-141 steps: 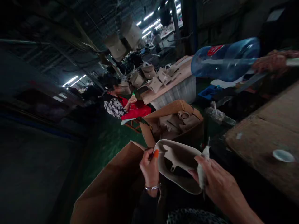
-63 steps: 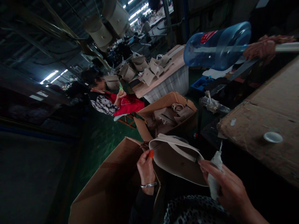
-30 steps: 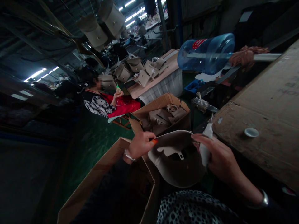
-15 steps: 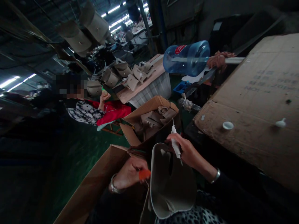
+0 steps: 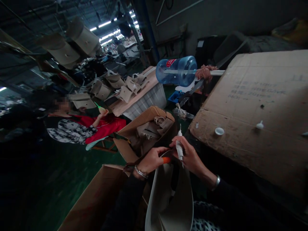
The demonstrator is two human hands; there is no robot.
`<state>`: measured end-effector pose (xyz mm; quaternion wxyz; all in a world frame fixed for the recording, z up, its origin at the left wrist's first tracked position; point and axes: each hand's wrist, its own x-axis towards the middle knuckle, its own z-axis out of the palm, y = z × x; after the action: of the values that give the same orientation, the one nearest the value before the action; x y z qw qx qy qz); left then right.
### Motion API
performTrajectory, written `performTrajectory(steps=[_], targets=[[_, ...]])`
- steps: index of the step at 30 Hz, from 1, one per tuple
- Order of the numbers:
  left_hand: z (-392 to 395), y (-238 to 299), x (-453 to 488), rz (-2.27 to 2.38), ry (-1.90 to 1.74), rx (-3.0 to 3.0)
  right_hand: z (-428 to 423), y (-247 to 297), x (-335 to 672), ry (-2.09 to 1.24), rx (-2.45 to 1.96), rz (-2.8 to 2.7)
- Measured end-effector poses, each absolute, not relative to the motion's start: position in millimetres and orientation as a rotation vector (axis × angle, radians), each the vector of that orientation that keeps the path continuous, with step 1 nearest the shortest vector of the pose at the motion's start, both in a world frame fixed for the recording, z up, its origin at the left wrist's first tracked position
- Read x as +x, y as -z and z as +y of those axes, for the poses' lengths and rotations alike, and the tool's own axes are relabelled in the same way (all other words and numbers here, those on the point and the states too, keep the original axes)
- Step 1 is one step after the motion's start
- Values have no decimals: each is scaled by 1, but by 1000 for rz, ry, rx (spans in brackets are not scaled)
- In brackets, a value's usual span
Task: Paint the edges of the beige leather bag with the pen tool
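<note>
A pale beige bag piece (image 5: 168, 199) hangs upright over my lap. My left hand (image 5: 151, 160), with an orange thumbnail and a bracelet, pinches its top edge. My right hand (image 5: 190, 155) is closed on a small white glue tube (image 5: 179, 147), nozzle up, and also touches the top of the bag piece. The two hands meet at that upper rim.
An open cardboard box (image 5: 96, 199) stands at my lower left. Another box (image 5: 149, 128) ahead holds beige pieces. A cardboard-covered table (image 5: 252, 106) on the right carries a small white cap (image 5: 219, 131). A seated person in red (image 5: 84, 126) works at left. A blue water jug (image 5: 176, 70) lies beyond.
The bag piece has swung from lying flat between my hands to hanging upright. My left hand rose to its top edge beside the right hand. The camera view turned right.
</note>
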<state>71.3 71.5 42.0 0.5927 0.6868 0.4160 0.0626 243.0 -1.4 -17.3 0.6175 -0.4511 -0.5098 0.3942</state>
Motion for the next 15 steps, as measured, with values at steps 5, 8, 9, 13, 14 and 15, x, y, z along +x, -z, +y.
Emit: performTrajectory(steps=[5,8,9,13,14,15], targets=[[58,-41,73,1142,-212,1608,-1,21,240,-982,-1032,-1166],[54,-35,78,1242,-303,1566,1,22,241,-1003,-1022,-1156],[53,-33,79,1253,-338,1539,2,22,242,-1005,-1017,-1156],[52,-30,81,1206,-393,1493,1,20,245,-974,-999,-1170],[52,-30,81,1205,-394,1504,0,19,246,-959,-1002,-1181],[52,-31,81,1208,-397,1517,-3,17,247,-936,-1008,-1197]])
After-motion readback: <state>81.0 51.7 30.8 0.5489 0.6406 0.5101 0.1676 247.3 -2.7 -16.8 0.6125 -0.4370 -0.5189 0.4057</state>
